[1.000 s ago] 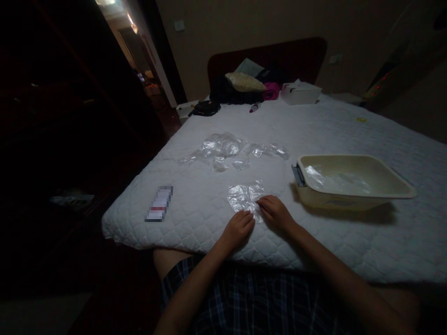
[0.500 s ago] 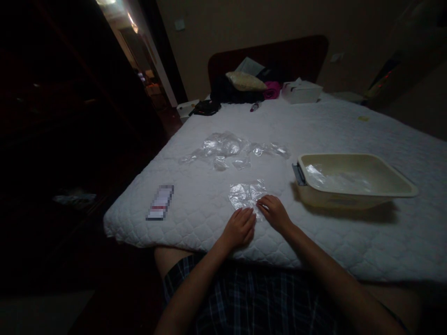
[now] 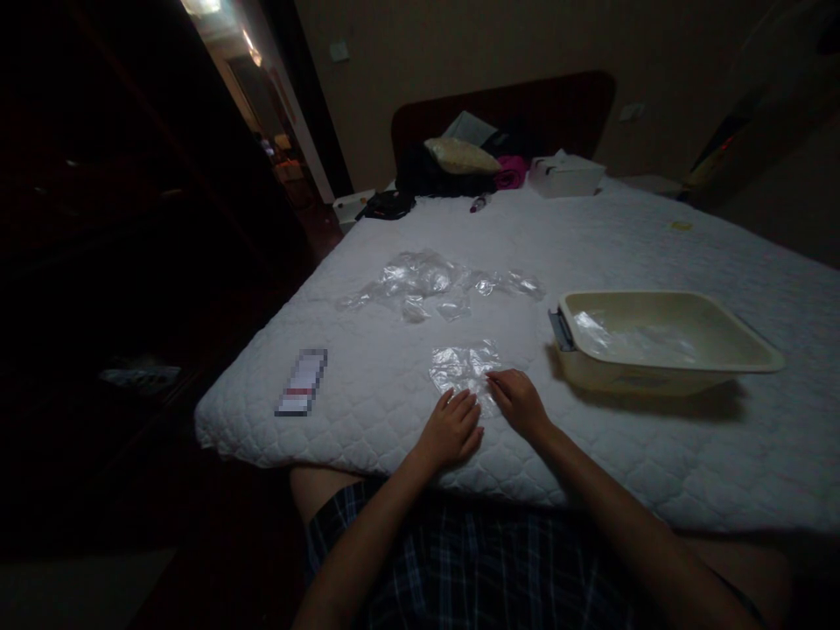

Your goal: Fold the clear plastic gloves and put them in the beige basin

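A small clear plastic bag (image 3: 463,366) lies flat on the white quilted bed (image 3: 367,385) near its front edge. My left hand (image 3: 452,429) rests palm down with its fingers stretched out, the tips touching the bag's near edge. My right hand (image 3: 520,402) lies flat beside it, fingers extended onto the bag's near right corner. Neither hand lifts the bag. A loose pile of more clear plastic bags (image 3: 426,282) lies farther back on the bed.
A cream plastic basin (image 3: 662,372) with clear plastic inside stands to the right. A small flat card or packet (image 3: 300,381) lies to the left. Clothes, a pillow (image 3: 460,156) and a white box (image 3: 565,175) sit by the headboard. A dark doorway is at the left.
My left hand has slid slightly forward and its fingers have spread onto the bag's near edge. The right hand has barely shifted. The bag stays in place.
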The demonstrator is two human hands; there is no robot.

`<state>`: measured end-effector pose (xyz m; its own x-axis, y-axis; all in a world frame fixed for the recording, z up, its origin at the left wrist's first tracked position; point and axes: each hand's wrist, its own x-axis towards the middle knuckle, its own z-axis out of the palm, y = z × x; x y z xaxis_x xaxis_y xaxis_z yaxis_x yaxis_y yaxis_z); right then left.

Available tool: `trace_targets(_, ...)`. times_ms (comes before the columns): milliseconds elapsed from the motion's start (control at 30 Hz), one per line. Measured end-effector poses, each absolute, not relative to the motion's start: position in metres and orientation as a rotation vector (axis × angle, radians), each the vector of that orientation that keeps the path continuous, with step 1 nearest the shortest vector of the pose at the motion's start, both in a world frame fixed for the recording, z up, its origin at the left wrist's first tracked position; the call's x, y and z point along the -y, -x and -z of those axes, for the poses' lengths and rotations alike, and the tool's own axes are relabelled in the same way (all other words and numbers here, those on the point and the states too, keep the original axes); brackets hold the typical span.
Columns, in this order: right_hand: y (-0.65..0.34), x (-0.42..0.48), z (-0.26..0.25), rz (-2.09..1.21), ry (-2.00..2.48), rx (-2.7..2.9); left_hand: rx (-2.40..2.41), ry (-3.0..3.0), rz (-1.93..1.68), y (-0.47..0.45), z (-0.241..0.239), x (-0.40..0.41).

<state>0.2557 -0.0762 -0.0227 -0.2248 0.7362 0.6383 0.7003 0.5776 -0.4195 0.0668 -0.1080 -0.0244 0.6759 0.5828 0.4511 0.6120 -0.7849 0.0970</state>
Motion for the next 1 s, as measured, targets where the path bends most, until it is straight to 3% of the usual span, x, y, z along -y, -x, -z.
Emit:
trace_targets(500, -0.282, 0.094, 0.001, -0.095, 1.288, 1.378, 0.969, 2.839, 0.717, -0.065, 0.025, 0.108)
trace_targets(1000, -0.369, 0.14, 0.02, 0.101, 1.319, 2.096, 0.898, 2.848, 0.675, -0.064, 0.027, 0.105)
